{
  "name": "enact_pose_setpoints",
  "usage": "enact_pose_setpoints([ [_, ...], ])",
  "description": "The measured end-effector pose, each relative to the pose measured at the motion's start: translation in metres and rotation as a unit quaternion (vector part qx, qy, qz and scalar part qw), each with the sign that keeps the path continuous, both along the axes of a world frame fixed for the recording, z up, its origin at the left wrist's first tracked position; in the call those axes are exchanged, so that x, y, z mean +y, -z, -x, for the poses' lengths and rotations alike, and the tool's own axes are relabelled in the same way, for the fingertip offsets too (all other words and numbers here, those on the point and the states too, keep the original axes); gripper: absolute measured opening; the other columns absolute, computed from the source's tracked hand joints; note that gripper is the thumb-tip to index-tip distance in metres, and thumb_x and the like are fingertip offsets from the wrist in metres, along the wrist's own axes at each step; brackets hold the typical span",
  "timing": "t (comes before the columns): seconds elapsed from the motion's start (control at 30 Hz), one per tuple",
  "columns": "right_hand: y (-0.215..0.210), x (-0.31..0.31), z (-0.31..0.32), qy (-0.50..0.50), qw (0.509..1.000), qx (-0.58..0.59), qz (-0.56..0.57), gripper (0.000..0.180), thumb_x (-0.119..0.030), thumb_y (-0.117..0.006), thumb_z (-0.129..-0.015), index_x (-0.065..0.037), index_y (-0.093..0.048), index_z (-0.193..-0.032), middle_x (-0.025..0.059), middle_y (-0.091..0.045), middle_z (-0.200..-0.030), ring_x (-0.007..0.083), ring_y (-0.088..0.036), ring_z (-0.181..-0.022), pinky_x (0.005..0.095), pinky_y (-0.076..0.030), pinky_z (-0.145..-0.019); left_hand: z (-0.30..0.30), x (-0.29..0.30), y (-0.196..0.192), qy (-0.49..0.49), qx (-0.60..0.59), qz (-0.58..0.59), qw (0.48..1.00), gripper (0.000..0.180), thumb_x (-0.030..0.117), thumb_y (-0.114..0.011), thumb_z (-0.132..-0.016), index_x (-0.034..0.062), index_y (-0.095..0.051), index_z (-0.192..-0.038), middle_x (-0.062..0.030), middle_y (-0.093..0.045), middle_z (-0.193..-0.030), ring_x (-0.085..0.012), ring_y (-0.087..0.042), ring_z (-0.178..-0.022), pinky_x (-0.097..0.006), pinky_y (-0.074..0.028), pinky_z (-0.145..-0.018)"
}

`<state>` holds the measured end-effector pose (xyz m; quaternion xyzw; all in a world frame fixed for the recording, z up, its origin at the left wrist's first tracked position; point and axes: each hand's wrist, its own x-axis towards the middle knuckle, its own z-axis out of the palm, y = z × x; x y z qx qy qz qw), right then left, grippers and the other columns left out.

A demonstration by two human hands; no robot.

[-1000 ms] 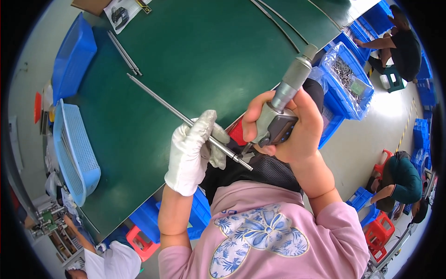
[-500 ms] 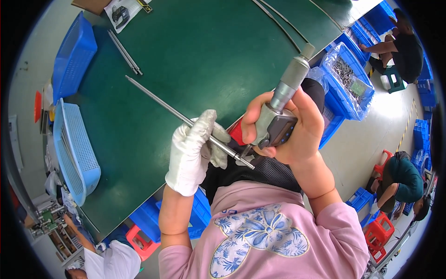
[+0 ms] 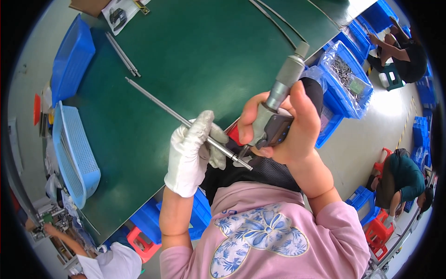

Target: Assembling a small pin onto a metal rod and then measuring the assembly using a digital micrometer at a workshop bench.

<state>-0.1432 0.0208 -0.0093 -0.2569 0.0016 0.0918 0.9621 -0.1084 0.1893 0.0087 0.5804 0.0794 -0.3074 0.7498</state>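
Held rod [image 3: 160, 103]: smooth, glossy metal
Micrometer [image 3: 277, 94]: dull metal, plastic housing [image 3: 279, 129]
Glove [image 3: 186, 156]: matt cloth
Tabletop [image 3: 186, 56]: smooth, glossy
Light-blue basket [image 3: 86, 144]: plastic

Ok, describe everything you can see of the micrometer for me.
The micrometer looks metallic: a silver-grey cylindrical barrel with a narrower end cap, a pale grey-green body, and a dark housing bearing small blue buttons. It is tilted, cap toward the picture's upper right. The bare right hand grips its body, and the fingers hide part of it. Its lower end sits at the slim metal rod, near the end closest to the person; actual contact is unclear.
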Motion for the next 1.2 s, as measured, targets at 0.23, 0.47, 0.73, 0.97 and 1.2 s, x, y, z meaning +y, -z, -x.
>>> enact_pose_setpoints([
  [0.23,0.000,0.002,-0.001,0.001,0.999,0.009,0.035,0.081,-0.065,-0.027,-0.086,0.009,-0.058,-0.092,0.0226,-0.061,-0.075,0.0163,-0.047,-0.042,0.0227,-0.036,-0.034,0.000,0.004,0.003,-0.015,-0.011,-0.016,1.000,0.039,0.033,-0.054,-0.091,0.0019,-0.060,-0.067,-0.0075,-0.056,-0.050,-0.0145,-0.050,-0.036,-0.024,-0.037,-0.035],
  [0.47,0.001,0.001,-0.002,0.017,1.000,0.009,0.024,0.082,-0.066,-0.027,-0.086,0.009,-0.058,-0.093,0.0224,-0.061,-0.075,0.0163,-0.047,-0.042,0.0232,-0.036,-0.034,-0.001,0.000,0.004,-0.021,-0.010,-0.019,1.000,0.038,0.032,-0.055,-0.091,0.0024,-0.059,-0.068,-0.0071,-0.056,-0.051,-0.0144,-0.050,-0.036,-0.024,-0.037,-0.035],
  [0.73,0.001,-0.003,-0.004,-0.028,0.998,0.025,0.046,0.080,-0.066,-0.024,-0.087,0.004,-0.061,-0.093,0.0155,-0.063,-0.073,0.0128,-0.050,-0.046,0.0225,-0.035,-0.037,0.001,0.007,0.011,-0.036,-0.016,0.019,0.999,0.039,0.032,-0.053,-0.092,0.0024,-0.059,-0.066,-0.0057,-0.055,-0.051,-0.0135,-0.050,-0.036,-0.024,-0.038,-0.035],
  [0.97,-0.018,-0.041,-0.102,0.009,0.926,0.103,0.364,0.038,-0.036,-0.046,-0.091,0.001,-0.054,-0.099,0.0101,-0.058,-0.071,0.0119,-0.050,-0.040,0.0214,-0.039,-0.033,0.009,0.035,0.005,-0.056,-0.087,0.012,0.995,0.038,0.029,-0.045,-0.094,0.0075,-0.045,-0.064,-0.0052,-0.043,-0.050,-0.0129,-0.041,-0.039,-0.024,-0.033,-0.037],
  [1.2,-0.004,-0.037,-0.218,0.065,0.767,0.128,0.625,0.033,-0.033,-0.063,-0.083,0.000,-0.060,-0.080,0.0066,-0.057,-0.063,0.0102,-0.052,-0.039,0.0210,-0.043,-0.038,0.026,0.069,0.010,-0.059,-0.096,-0.040,0.993,0.033,0.026,-0.044,-0.097,0.0049,-0.050,-0.072,0.0020,-0.037,-0.051,-0.0060,-0.032,-0.041,-0.022,-0.023,-0.039],
])
